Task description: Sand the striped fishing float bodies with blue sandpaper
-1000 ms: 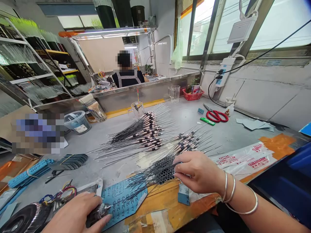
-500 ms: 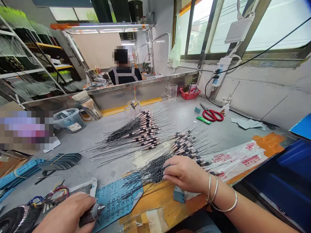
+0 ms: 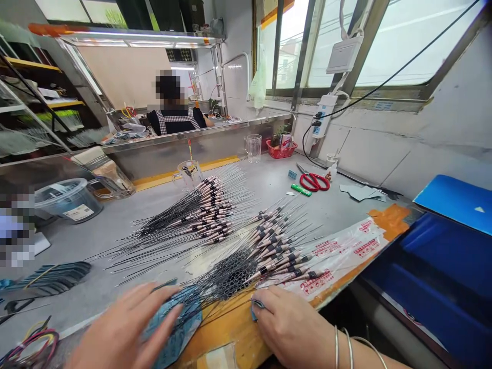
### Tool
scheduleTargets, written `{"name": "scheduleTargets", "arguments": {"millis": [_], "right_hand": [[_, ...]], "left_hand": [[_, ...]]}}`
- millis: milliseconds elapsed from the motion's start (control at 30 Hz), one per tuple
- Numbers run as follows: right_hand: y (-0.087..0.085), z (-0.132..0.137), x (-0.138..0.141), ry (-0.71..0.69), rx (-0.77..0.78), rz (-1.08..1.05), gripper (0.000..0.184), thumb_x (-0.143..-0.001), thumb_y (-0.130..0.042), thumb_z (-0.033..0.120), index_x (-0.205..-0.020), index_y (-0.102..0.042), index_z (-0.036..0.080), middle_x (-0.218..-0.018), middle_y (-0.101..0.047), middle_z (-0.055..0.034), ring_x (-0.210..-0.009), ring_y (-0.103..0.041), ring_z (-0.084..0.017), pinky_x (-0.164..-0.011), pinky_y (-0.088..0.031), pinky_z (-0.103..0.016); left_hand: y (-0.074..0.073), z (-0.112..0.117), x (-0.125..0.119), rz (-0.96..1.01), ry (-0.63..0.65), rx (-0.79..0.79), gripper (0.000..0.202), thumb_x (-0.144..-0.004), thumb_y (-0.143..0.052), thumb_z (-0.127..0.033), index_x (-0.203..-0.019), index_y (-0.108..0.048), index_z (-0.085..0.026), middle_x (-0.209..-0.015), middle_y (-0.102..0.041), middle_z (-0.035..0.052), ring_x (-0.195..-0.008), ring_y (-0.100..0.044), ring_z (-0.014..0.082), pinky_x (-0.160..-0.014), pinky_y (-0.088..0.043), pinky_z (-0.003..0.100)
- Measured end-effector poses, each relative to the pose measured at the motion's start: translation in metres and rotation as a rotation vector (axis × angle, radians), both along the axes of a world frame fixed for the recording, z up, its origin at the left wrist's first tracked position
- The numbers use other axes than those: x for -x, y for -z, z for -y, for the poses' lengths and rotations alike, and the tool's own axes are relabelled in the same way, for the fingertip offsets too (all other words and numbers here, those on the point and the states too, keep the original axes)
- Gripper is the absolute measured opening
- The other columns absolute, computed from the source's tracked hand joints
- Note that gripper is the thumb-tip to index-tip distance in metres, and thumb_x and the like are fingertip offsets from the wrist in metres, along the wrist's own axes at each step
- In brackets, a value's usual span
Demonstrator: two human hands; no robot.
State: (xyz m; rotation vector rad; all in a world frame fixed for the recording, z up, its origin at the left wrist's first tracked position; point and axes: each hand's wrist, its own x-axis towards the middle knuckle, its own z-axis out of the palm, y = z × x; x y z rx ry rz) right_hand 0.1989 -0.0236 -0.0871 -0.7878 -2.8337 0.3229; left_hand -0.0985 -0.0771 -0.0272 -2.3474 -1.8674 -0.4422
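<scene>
My left hand (image 3: 126, 325), slightly blurred, hovers with thumb and fingers spread over a blue sandpaper sheet (image 3: 182, 335) at the bench's front edge. Nothing shows between its fingers; the tips are close to thin dark stems. Fingers of my right hand (image 3: 286, 323) are pinched round a small folded blue sandpaper piece (image 3: 257, 304), low over the orange-taped edge. Just beyond it lies a pile of slim fishing floats (image 3: 274, 243) with pale, black-banded bodies, their dark stems pointing left across a black honeycomb-patterned patch (image 3: 240, 274). A second float pile (image 3: 213, 205) lies farther back.
Red-handled scissors (image 3: 314, 181), a green lighter-like item (image 3: 301, 190) and a red basket (image 3: 282, 148) lie toward the back right. Glass mugs (image 3: 253, 148), a plastic tub (image 3: 69, 200) and coloured wires (image 3: 33, 341) are around the bench. Another person (image 3: 177, 120) sits beyond the partition.
My left hand has let go of the rotary tool with a metal chuck and opened near the stems. My right hand has drawn back from the honeycomb patch to the bench edge. The view has turned right.
</scene>
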Motion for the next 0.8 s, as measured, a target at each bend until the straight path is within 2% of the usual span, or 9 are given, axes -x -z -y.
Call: {"name": "scheduleTargets", "arguments": {"millis": [67,133,233,300,433,533,667,800], "right_hand": [[-0.002,-0.004,-0.003,0.001,-0.003,-0.036,0.012,-0.088,-0.047,0.013,-0.085,-0.058,0.015,-0.090,-0.060,-0.0078,-0.080,-0.055,-0.021,-0.068,-0.049,-0.032],[-0.010,-0.009,-0.012,0.014,0.029,-0.098,0.014,-0.090,-0.045,0.014,-0.086,-0.058,0.016,-0.091,-0.060,-0.0072,-0.081,-0.054,-0.019,-0.070,-0.047,-0.031],[-0.027,-0.020,-0.031,0.080,0.157,-0.172,0.014,-0.090,-0.046,0.017,-0.085,-0.059,0.017,-0.088,-0.059,-0.0052,-0.079,-0.054,-0.017,-0.069,-0.045,-0.029],[-0.037,-0.029,-0.045,0.107,0.236,-0.183,0.012,-0.088,-0.050,0.018,-0.084,-0.060,0.018,-0.084,-0.058,-0.0039,-0.076,-0.054,-0.016,-0.066,-0.042,-0.027],[-0.053,-0.052,-0.064,0.091,0.270,-0.169,0.013,-0.088,-0.052,0.020,-0.084,-0.064,0.018,-0.077,-0.058,-0.0039,-0.076,-0.053,-0.017,-0.065,-0.040,-0.027],[-0.059,-0.066,-0.068,0.093,0.169,-0.170,0.018,-0.091,-0.049,0.023,-0.083,-0.065,0.017,-0.080,-0.058,-0.0057,-0.079,-0.052,-0.018,-0.070,-0.040,-0.030],[-0.058,-0.076,-0.064,0.085,0.030,-0.084,0.019,-0.091,-0.048,0.023,-0.079,-0.062,0.017,-0.083,-0.058,-0.0059,-0.077,-0.050,-0.019,-0.069,-0.038,-0.032],[-0.050,-0.077,-0.060,0.044,0.099,-0.013,0.018,-0.091,-0.048,0.022,-0.081,-0.062,0.018,-0.081,-0.058,-0.0040,-0.071,-0.051,-0.016,-0.061,-0.035,-0.028]], "left_hand": [[0.002,-0.022,-0.039,-0.020,0.127,-0.025,0.026,-0.091,-0.051,-0.041,-0.106,-0.068,-0.029,-0.097,-0.073,0.0022,-0.088,-0.069,0.0199,-0.077,-0.056,0.030],[0.007,-0.039,-0.072,-0.040,0.192,0.002,0.028,-0.092,-0.049,-0.029,-0.115,-0.064,-0.025,-0.107,-0.071,0.0054,-0.096,-0.068,0.0211,-0.082,-0.056,0.033],[0.016,-0.056,-0.107,-0.072,0.189,0.130,0.032,-0.089,-0.054,-0.029,-0.119,-0.060,-0.021,-0.114,-0.068,0.0098,-0.102,-0.065,0.0262,-0.085,-0.056,0.041],[0.018,-0.061,-0.120,-0.082,0.166,0.198,0.028,-0.089,-0.055,-0.025,-0.115,-0.061,-0.022,-0.106,-0.068,0.0087,-0.096,-0.066,0.0261,-0.079,-0.057,0.041],[0.019,-0.062,-0.127,-0.078,0.170,0.278,0.020,-0.093,-0.046,-0.020,-0.101,-0.064,-0.026,-0.082,-0.065,0.0011,-0.070,-0.067,0.0203,-0.060,-0.056,0.034],[0.023,-0.059,-0.125,0.003,0.190,0.274,0.021,-0.096,-0.041,-0.027,-0.101,-0.062,-0.028,-0.081,-0.063,0.0005,-0.068,-0.066,0.0189,-0.058,-0.055,0.032],[0.029,-0.054,-0.121,0.099,0.254,0.184,0.023,-0.097,-0.038,-0.030,-0.103,-0.060,-0.028,-0.078,-0.062,0.0007,-0.066,-0.066,0.0185,-0.055,-0.054,0.030],[0.029,-0.054,-0.121,0.131,0.305,0.114,0.021,-0.096,-0.040,-0.027,-0.102,-0.060,-0.027,-0.073,-0.062,-0.0001,-0.062,-0.064,0.0179,-0.052,-0.053,0.029]]}}
